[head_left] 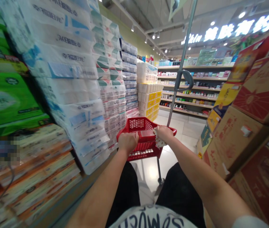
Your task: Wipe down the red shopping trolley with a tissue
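Observation:
A red plastic shopping cart (141, 125) stands in front of me in a store aisle. My left hand (128, 141) grips the near rim of the cart on its left side. My right hand (164, 133) grips the same rim on the right, with a white crumpled cloth or tissue (158, 141) pressed under the fingers. A grey metal pole with a hook (183, 63) rises from the cart's right side. The basket looks empty from here.
Tall stacks of packaged tissue and toilet paper (77, 79) line the left side. Red and brown cardboard cartons (250, 110) are piled on the right. Shelves of goods (189, 91) cross the aisle's far end, over a pale tiled floor (186, 129).

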The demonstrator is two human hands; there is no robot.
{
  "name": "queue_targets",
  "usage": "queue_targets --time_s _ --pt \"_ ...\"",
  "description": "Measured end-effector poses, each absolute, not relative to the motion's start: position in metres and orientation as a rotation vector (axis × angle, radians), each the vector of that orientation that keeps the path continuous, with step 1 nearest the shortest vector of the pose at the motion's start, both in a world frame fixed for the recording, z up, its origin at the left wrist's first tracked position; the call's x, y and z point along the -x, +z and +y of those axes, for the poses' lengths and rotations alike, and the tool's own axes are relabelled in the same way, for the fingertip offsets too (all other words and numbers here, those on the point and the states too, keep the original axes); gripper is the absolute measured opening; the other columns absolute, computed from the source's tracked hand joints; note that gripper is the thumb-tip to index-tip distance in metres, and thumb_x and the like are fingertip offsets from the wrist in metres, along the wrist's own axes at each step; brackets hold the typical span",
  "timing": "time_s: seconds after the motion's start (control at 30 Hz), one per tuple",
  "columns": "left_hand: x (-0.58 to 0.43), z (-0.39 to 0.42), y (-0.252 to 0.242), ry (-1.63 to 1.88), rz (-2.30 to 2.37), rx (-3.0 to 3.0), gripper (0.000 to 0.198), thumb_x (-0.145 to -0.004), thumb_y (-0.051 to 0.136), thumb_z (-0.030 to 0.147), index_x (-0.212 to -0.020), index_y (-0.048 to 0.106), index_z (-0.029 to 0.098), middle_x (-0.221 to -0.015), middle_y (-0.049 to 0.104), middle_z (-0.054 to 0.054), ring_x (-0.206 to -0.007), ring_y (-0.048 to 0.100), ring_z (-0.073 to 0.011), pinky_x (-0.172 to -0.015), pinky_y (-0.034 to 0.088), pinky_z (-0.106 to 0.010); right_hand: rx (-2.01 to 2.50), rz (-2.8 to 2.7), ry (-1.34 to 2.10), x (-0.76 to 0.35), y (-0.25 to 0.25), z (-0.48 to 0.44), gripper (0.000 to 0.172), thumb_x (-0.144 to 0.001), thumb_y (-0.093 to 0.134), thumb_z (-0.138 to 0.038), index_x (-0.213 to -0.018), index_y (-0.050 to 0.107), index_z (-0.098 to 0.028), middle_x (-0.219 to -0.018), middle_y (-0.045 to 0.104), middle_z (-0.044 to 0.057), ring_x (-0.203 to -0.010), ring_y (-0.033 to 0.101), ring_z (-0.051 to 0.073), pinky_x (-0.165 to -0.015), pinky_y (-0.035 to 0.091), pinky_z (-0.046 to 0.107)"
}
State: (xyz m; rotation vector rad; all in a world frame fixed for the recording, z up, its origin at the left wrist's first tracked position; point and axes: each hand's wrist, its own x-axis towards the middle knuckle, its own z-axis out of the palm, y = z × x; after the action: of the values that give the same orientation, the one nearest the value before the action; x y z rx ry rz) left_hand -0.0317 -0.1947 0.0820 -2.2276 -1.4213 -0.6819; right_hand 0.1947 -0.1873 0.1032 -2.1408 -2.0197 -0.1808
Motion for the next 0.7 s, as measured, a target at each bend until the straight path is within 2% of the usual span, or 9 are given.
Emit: queue_targets --time_s 0.07,0.13,0.27,0.33,0.43,0.53,0.6,0.7 --pt "0.031 -0.194 0.081 -0.680 -1.441 2.208 0.060 -0.098 0.020 0.035 -0.078 0.073 0.014 -0.074 0.073 -0.014 -0.071 0.069 -0.0262 -0.070 0.041 -0.037 2.036 -1.889 -0.296 -0.187 0.082 -0.196 0.034 -0.098 0.034 -0.028 -0.111 0.063 -0.016 -0.107 0.068 0.015 -0.092 0.065 0.025 -0.081 0.046 0.037" --pt "0.032 -0.194 0.081 -0.679 -1.446 2.201 0.060 -0.098 0.020 0.035 -0.078 0.073 0.014 -0.074 0.073 -0.014 -0.071 0.069 -0.0263 -0.070 0.041 -0.038 1.742 -1.669 -0.486 -0.179 0.057 -0.207 0.039 -0.100 0.028 -0.027 -0.120 0.060 -0.015 -0.115 0.066 0.015 -0.104 0.060 0.025 -0.094 0.040 0.041" --pt "0.032 -0.192 0.081 -0.672 -1.442 2.217 0.059 -0.098 0.021 0.034 -0.078 0.073 0.014 -0.075 0.073 -0.014 -0.071 0.069 -0.0264 -0.070 0.041 -0.038 1.413 -1.558 -0.581 -0.172 0.032 -0.214 0.040 -0.099 0.030 -0.030 -0.126 0.056 -0.015 -0.132 0.057 0.013 -0.121 0.049 0.026 -0.106 0.030 0.045" --pt "0.031 -0.191 0.082 -0.666 -1.439 2.229 0.057 -0.098 0.023 0.035 -0.079 0.073 0.015 -0.076 0.073 -0.014 -0.071 0.069 -0.0259 -0.070 0.042 -0.037 1.497 -1.616 -0.478 -0.174 0.045 -0.207 0.040 -0.099 0.029 -0.031 -0.121 0.059 -0.017 -0.126 0.061 0.011 -0.116 0.053 0.025 -0.103 0.032 0.042" --pt "0.028 -0.190 0.083 -0.660 -1.436 2.238 0.055 -0.098 0.025 0.035 -0.081 0.073 0.015 -0.077 0.073 -0.013 -0.072 0.069 -0.0257 -0.069 0.042 -0.037 1.759 -1.728 -0.186 -0.180 0.078 -0.192 0.043 -0.100 0.026 -0.036 -0.108 0.066 -0.021 -0.109 0.069 0.008 -0.097 0.062 0.023 -0.086 0.041 0.036" --pt "0.026 -0.191 0.082 -0.679 -1.443 2.228 0.056 -0.097 0.024 0.035 -0.079 0.073 0.015 -0.076 0.073 -0.013 -0.072 0.069 -0.0266 -0.069 0.042 -0.038 1.906 -1.755 -0.024 -0.180 0.095 -0.184 0.045 -0.099 0.027 -0.041 -0.102 0.068 -0.022 -0.103 0.071 0.008 -0.086 0.064 0.023 -0.076 0.043 0.033" --pt "0.025 -0.193 0.081 -0.703 -1.451 2.224 0.056 -0.097 0.024 0.035 -0.078 0.073 0.015 -0.076 0.073 -0.014 -0.072 0.069 -0.0268 -0.070 0.042 -0.038 1.821 -1.722 -0.141 -0.178 0.085 -0.189 0.043 -0.099 0.028 -0.039 -0.108 0.067 -0.022 -0.108 0.070 0.008 -0.091 0.063 0.023 -0.082 0.042 0.034" --pt "0.025 -0.195 0.081 -0.725 -1.473 2.212 0.058 -0.098 0.024 0.036 -0.077 0.073 0.014 -0.075 0.073 -0.014 -0.072 0.069 -0.0270 -0.072 0.042 -0.039 1.529 -1.614 -0.443 -0.172 0.053 -0.202 0.042 -0.100 0.028 -0.032 -0.120 0.061 -0.017 -0.122 0.064 0.012 -0.111 0.056 0.025 -0.097 0.036 0.040"
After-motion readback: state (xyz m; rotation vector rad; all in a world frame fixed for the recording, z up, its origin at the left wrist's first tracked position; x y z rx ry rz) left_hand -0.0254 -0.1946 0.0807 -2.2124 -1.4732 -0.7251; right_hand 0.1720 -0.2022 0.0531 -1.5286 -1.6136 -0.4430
